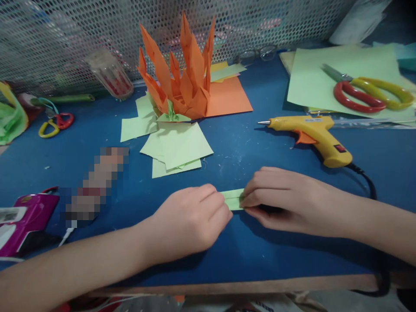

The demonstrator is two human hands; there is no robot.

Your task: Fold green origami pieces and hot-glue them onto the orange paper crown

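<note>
A narrow folded strip of light green paper point(233, 199) lies near the front of the blue table, with a crease running along its length. My left hand point(198, 216) is closed on its left end, fingers curled and pressed down. At the right end, my right hand point(276, 197) pinches the paper between thumb and fingers. Both ends of the strip are hidden under the hands. Beyond them lies a pile of light green paper squares point(182, 147). Behind the pile stands an orange folded-paper model point(185, 82) with tall pointed petals and a small green folded piece point(172, 113) at its front.
A yellow glue gun point(312, 130) lies at right, its cord running to the table's front edge. Large scissors point(360, 89) rest on green sheets point(312, 78). Small scissors point(55, 123), a clear jar point(113, 78) and a purple box point(35, 221) are at left. A perforated panel point(97, 26) stands behind.
</note>
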